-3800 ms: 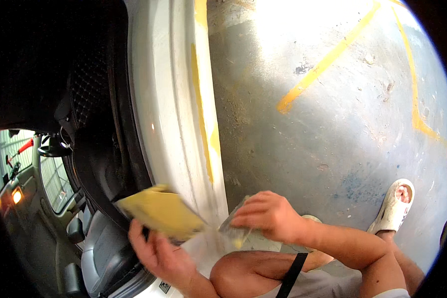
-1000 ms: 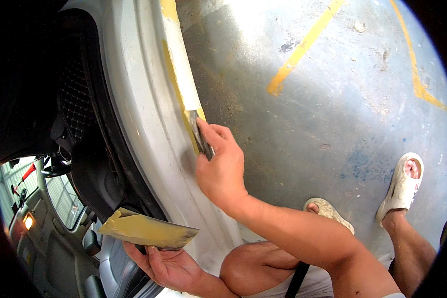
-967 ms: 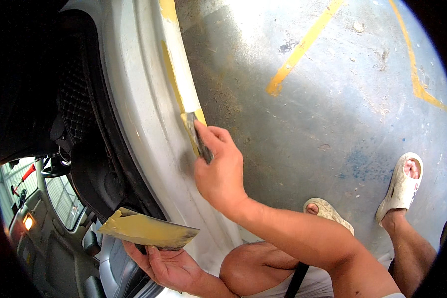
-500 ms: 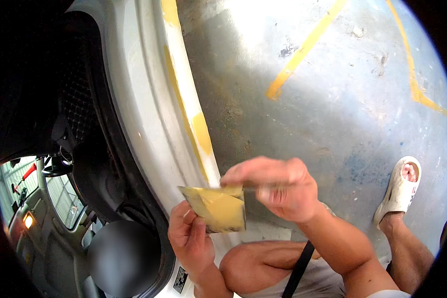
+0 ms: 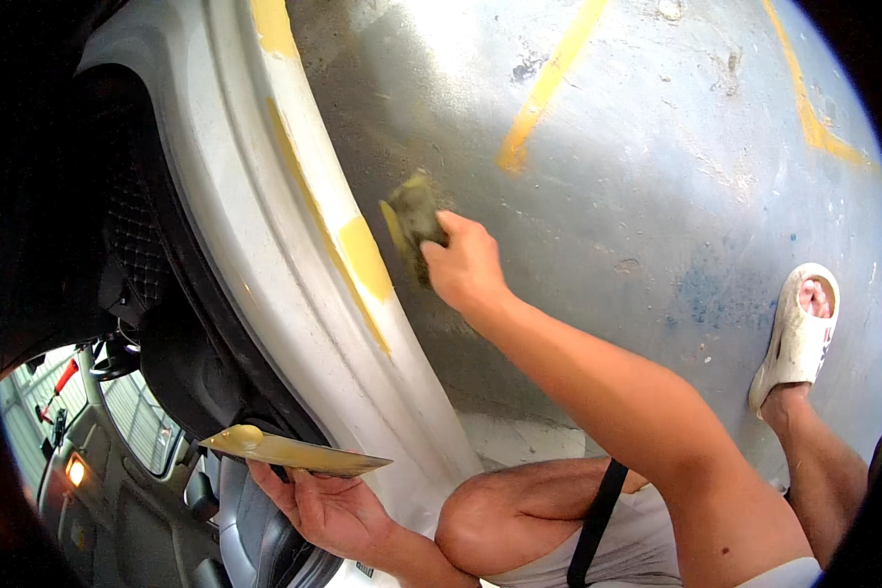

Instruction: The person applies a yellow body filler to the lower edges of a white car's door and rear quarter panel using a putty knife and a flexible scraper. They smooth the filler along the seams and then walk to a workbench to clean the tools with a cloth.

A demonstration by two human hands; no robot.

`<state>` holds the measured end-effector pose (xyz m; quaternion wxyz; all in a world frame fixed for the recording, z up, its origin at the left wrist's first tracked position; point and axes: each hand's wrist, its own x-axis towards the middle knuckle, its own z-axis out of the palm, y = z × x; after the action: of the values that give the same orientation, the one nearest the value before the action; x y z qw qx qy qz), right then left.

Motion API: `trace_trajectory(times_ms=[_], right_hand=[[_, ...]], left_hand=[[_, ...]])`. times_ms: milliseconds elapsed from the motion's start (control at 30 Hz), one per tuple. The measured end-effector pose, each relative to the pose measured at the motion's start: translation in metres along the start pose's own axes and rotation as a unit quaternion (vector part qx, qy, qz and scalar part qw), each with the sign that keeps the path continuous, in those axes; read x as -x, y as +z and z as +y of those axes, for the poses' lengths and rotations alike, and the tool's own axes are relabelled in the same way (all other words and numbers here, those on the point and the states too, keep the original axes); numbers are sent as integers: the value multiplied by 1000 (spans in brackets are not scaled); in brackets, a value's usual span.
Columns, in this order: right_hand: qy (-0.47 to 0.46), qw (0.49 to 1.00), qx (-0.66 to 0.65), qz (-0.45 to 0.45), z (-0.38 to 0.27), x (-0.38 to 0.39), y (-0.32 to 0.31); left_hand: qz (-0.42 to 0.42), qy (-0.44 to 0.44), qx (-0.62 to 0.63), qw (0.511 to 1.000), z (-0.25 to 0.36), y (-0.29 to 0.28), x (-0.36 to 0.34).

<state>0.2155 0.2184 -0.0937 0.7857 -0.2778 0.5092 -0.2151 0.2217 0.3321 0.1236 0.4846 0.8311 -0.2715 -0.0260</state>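
A white car sill point(image 5: 255, 235) slants from upper left to lower right. The left hand point(image 5: 338, 514) grips a paste-coated plate point(image 5: 309, 455); the right hand point(image 5: 467, 260), nearer the sill's yellow patch point(image 5: 365, 257), pinches a dark spreader point(image 5: 417, 216) apart on its right.

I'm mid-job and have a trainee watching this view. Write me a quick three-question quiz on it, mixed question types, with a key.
1. Multiple choice: what does the left hand hold?
A) a red-handled tool
B) a flat plate bearing yellow paste
C) a white clog

2. True or false: the spreader in the right hand is clear of the white car sill.

3. Fill in the blank: the patches on the sill are ____ in colour.

Key:
1. B.
2. True; floor shows between the spreader, blurred here, and the sill's edge.
3. Yellow.
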Motion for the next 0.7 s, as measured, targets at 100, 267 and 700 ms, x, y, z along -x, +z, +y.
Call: trace_trajectory(times_ms=[100, 267, 700], right_hand=[[-16, 997, -67, -18, -17, -6, 10], [-61, 995, -74, -12, -22, 12, 10], [48, 976, 191, -93, 86, 84, -30]], left_hand=[[0, 1, -14, 1000, 4, 3, 3], [13, -3, -14, 1000, 4, 1, 4], [30, 34, 12, 999, 13, -2, 7]])
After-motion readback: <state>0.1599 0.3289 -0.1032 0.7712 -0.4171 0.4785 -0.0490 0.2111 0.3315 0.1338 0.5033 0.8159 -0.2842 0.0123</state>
